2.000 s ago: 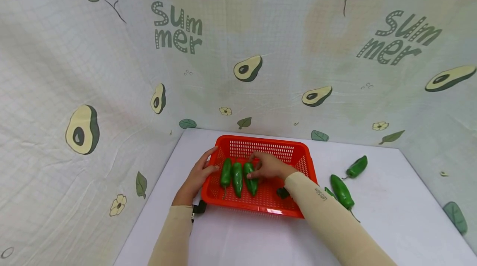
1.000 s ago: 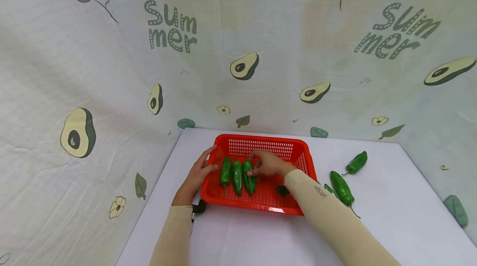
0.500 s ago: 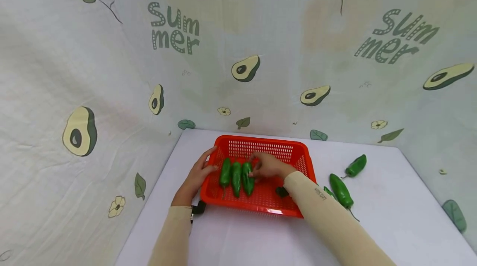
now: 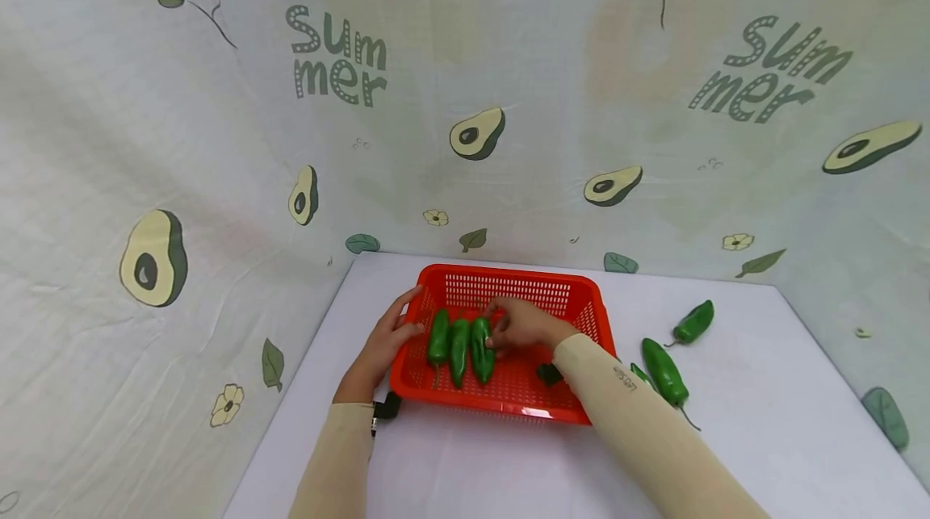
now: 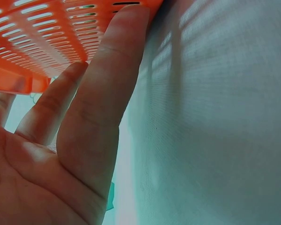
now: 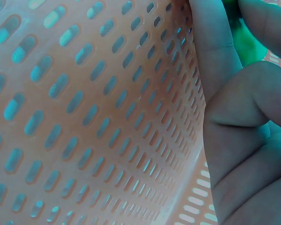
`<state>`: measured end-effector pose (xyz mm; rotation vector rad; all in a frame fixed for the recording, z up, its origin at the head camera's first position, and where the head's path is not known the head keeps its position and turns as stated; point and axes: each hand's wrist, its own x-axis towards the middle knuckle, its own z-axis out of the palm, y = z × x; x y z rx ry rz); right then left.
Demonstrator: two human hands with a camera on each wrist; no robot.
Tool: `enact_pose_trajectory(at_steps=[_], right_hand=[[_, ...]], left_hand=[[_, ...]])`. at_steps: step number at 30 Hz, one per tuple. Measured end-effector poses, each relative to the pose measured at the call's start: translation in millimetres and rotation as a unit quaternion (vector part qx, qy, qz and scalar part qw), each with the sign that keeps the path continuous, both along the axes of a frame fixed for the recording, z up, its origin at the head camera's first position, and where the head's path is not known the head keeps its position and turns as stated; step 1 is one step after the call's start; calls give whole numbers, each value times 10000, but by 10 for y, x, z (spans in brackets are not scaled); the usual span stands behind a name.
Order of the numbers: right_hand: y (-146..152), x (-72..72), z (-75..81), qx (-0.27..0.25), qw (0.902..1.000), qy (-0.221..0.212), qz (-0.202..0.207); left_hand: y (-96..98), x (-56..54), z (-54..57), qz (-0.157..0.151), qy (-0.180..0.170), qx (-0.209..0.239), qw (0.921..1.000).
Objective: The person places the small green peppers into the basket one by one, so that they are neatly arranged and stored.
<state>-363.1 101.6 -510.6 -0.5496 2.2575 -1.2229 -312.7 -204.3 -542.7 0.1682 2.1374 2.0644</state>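
Observation:
A red perforated plastic basket (image 4: 501, 406) holds three green chili peppers side by side in its left half. My left hand (image 4: 378, 345) grips the basket's left side, thumb at the rim and fingers (image 5: 100, 70) along the outer wall. Inside the basket, the fingers and thumb of my right hand (image 4: 526, 324) pinch the rightmost pepper (image 4: 480, 357) near its upper part. To its left lie the middle pepper (image 4: 459, 348) and the leftmost pepper (image 4: 438, 337), whose stem points toward me. In the right wrist view the pinched green pepper (image 6: 250, 47) is partly hidden by the fingers.
Right of the basket, on the white table (image 4: 756, 390), lie a large green pepper (image 4: 664, 371), a smaller pepper (image 4: 693, 323) farther back, and another pepper (image 4: 642, 374) partly hidden by the right sleeve. A cloth with avocado prints (image 4: 538, 204) hangs behind and at both sides.
The pinched pepper has shifted slightly left in the basket, its lower tip closer to the middle pepper. My left hand keeps its place on the basket.

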Motion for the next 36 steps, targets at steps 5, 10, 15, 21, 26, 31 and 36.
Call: enact_pose_trajectory(at_steps=[5,10,15,21,26,31,36], right_hand=[[-2,6,9,121,9998,123,20],[13,-3,23,289,9992,280,50],[23,-4,17,315,9989,354,51],[19,6,30,402,9983,418,66],[4,4,67,606,9966,539,114],[-5,8,81,809,9944,673,78],[-9,21,75,923,9930,728,85]], left_hand=[[3,9,3,14,-5,-59,10000],[8,-5,-3,15,32,-69,10000],[16,-3,-1,51,45,-83,9999],[11,7,9,75,-24,-102,9999],[4,18,27,103,-3,-92,9999],[8,11,27,115,31,-98,9999],[13,15,13,120,-17,-105,9999]])
